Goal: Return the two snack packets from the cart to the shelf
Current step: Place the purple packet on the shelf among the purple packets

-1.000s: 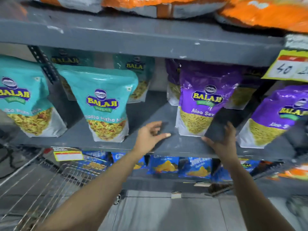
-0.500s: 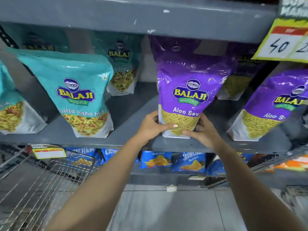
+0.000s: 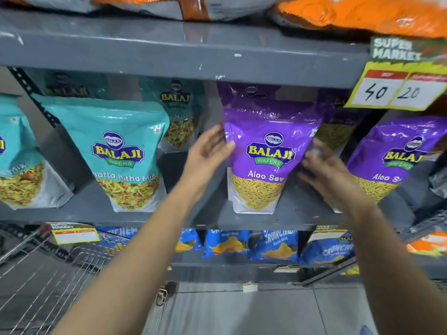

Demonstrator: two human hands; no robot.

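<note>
since the purple aloo sev packet (image 3: 263, 153) stands on the shelf (image 3: 290, 213) and both hands, left (image 3: 208, 153) and right (image 3: 324, 172), flank it open and empty, one return looks done.

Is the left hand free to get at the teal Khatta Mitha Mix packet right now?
Probably yes. The left hand is open beside the purple Aloo Sev packet, and only bare shelf separates it from the teal packet.

A yellow price tag (image 3: 396, 89) hangs from the upper grey ledge, marked 40 and 20. Blue crisp bags (image 3: 273, 245) fill the row below, orange bags (image 3: 362, 13) lie above.
</note>
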